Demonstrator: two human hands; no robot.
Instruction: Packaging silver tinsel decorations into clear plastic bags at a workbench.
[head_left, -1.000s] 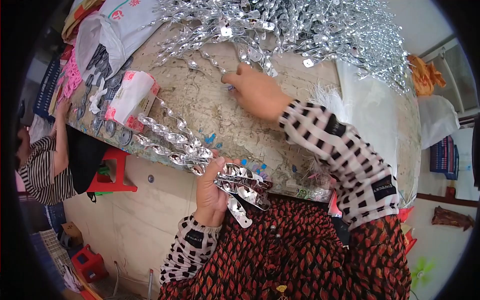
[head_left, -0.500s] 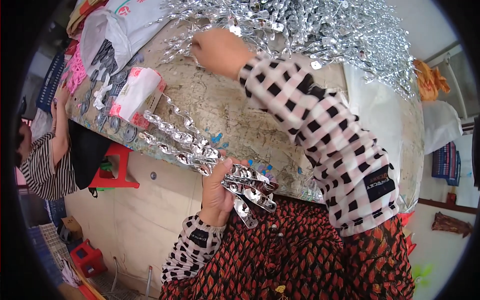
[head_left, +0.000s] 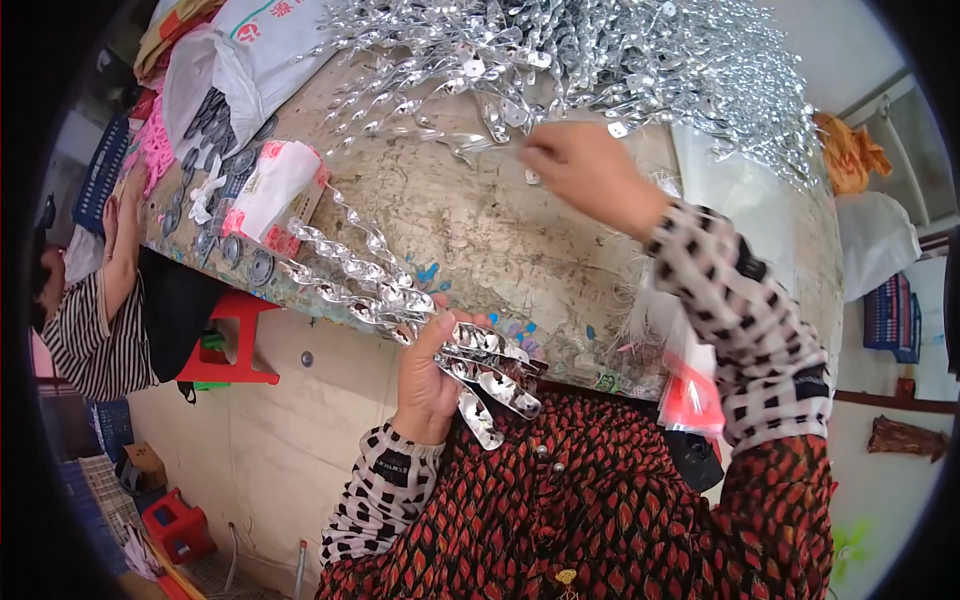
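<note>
My left hand is closed around a small bundle of shiny silver twisted strips above the table's near edge. Their flat, rounded ends stick out toward my body, and the twisted lengths point to the far left. Over the middle of the table, my right hand is slightly blurred, with its fingers pinched. A blurred silver twisted strip trails left from its fingertips. Just beyond lies a large heap of similar silver twisted strips, spread across the far side.
On the worn table at left lie a white-and-red packet, grey discs and an open white sack. Clear plastic sheeting covers part of the right side. A person in a striped top is at the far left, beside a red stool.
My right hand has moved right and nearer from the heap's left edge, a strip trailing from it. My left hand stays nearly in place with its bundle.
</note>
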